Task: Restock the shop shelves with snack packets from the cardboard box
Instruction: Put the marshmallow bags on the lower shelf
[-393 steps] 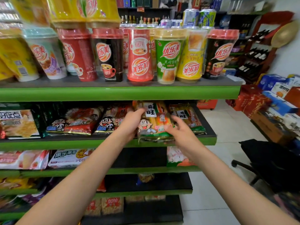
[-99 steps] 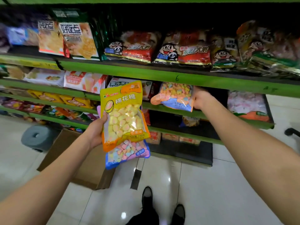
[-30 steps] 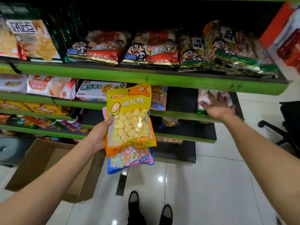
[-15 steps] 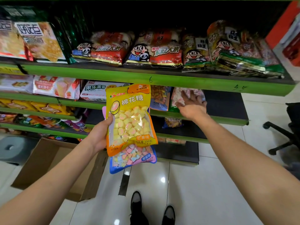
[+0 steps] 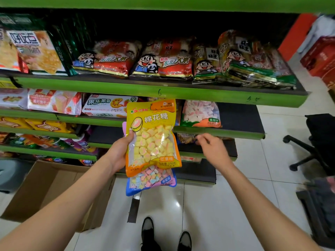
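My left hand [image 5: 118, 154] grips a yellow marshmallow packet [image 5: 153, 136] upright in front of the shelves, with a blue packet of pastel marshmallows [image 5: 151, 182] held behind it. My right hand [image 5: 211, 147] hovers to the right of the packets, fingers loosely curled and holding nothing, just below the second shelf edge [image 5: 217, 132]. A pink-and-white marshmallow packet [image 5: 200, 113] lies on that shelf above the hand. The open cardboard box [image 5: 54, 187] stands on the floor at the lower left.
Green-edged shelves [image 5: 163, 91] carry rice-cracker bags [image 5: 163, 60] above and wafer and biscuit packets [image 5: 54, 102] to the left. Bare black shelf [image 5: 239, 118] lies right of the pink packet. A black office chair [image 5: 317, 142] stands right. My shoes [image 5: 163, 234] are on the tiled floor.
My right hand has drawn back from the pink-and-white packet, which stays on the shelf further left than a second ago. The left hand keeps both packets in the same place.
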Demonstrator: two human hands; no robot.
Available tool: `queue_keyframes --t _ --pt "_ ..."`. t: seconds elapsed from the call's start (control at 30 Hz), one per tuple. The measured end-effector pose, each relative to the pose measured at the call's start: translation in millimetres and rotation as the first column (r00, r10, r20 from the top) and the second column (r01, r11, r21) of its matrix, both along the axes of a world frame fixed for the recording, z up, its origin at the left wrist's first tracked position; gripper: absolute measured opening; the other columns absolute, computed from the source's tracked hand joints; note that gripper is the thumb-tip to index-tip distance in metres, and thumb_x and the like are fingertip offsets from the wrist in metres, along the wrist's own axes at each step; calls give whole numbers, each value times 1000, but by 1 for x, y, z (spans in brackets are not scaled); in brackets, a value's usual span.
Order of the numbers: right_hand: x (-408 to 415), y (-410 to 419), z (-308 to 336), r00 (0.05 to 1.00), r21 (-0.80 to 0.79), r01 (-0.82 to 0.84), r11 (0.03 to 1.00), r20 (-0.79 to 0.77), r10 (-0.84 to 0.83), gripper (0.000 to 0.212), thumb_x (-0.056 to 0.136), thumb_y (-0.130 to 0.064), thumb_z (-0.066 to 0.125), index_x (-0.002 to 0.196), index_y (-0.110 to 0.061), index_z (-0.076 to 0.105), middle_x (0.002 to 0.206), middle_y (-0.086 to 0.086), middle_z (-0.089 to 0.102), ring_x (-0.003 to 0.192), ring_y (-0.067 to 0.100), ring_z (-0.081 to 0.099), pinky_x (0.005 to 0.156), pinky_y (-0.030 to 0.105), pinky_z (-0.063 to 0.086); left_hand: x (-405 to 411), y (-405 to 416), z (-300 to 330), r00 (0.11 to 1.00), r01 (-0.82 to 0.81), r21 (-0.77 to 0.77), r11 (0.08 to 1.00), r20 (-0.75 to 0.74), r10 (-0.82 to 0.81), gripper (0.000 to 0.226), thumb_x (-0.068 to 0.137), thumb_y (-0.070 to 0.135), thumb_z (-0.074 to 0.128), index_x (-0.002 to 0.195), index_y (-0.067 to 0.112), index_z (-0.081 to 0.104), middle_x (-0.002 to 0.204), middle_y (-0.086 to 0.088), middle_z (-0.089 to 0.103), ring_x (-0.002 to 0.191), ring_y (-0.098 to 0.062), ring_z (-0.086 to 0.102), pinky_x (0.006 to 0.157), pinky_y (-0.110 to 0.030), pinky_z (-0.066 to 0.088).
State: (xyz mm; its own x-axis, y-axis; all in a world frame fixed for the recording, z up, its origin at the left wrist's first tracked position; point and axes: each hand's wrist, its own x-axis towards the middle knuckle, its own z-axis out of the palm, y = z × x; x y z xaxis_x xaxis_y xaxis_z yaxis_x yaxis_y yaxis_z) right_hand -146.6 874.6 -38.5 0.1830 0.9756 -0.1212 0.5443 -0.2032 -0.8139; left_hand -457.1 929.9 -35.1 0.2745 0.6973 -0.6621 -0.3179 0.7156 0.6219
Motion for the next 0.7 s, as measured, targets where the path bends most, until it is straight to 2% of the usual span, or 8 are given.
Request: queue_keyframes --t 0.07,0.13,0.23,0.3,0.37,0.43,0.57,0.7 --pt "-18 -13 1 948 -171 -35 985 -318 -21 35 89 -62 46 99 -37 69 99 -15 73 95 3 66 84 34 53 12 -4 0 1000 30 -10 1000 -8 -30 46 95 49 52 122 15 66 117 -16 72 102 -34 71 68 -46 61" --pt "-31 -19 0 879 -264 -68 962 -472 -67 50 80 -71 51 104 -31 69 106 -9 73 100 11 67 88 37 53 27 -9 1 997 75 -1 997 -23 -75 43 97 47 51 119 14 67 116 -17 72 101 -33 72 68 -45 61" --pt "-39 -29 -5 856 -279 -73 958 -510 -84 41 79 -60 65 95 -23 65 94 -5 76 90 16 72 75 34 57 47 -18 1 988 151 5 989 -29 -150 43 99 44 49 121 12 66 118 -17 71 104 -34 70 72 -44 61" --pt "-35 -37 -11 805 -291 -53 955 -578 -132 31 89 -44 67 101 -15 64 97 0 76 91 19 73 81 39 60 56 -22 2 982 186 7 983 -34 -186 42 99 42 50 122 10 66 119 -18 71 106 -35 70 75 -45 61" --pt "-28 -45 -14 758 -303 -31 953 -629 -175 24 95 -38 62 102 -15 64 99 3 76 92 20 73 84 42 58 62 -25 3 977 206 16 978 -51 -205 44 99 42 53 126 8 63 121 -19 69 110 -36 68 85 -49 58" --pt "-23 -50 -14 742 -309 3 951 -637 -209 22 98 -41 56 93 -22 66 97 3 76 90 19 73 81 40 57 68 -27 3 975 215 23 976 -65 -213 48 97 42 55 131 8 60 125 -20 67 115 -38 64 97 -53 52" --pt "-15 -55 -10 719 -292 42 955 -655 -232 25 101 -39 50 97 -20 66 102 3 76 94 20 73 80 37 57 80 -29 4 975 213 26 977 -68 -210 53 95 48 56 130 7 62 124 -20 68 115 -38 65 98 -53 51" --pt "-11 -57 -5 655 -291 72 954 -708 -266 25 103 -32 46 107 -15 64 106 8 75 102 28 71 90 47 56 86 -28 5 975 212 18 977 -66 -210 56 95 56 52 126 12 66 123 -18 69 113 -37 66 102 -57 47"
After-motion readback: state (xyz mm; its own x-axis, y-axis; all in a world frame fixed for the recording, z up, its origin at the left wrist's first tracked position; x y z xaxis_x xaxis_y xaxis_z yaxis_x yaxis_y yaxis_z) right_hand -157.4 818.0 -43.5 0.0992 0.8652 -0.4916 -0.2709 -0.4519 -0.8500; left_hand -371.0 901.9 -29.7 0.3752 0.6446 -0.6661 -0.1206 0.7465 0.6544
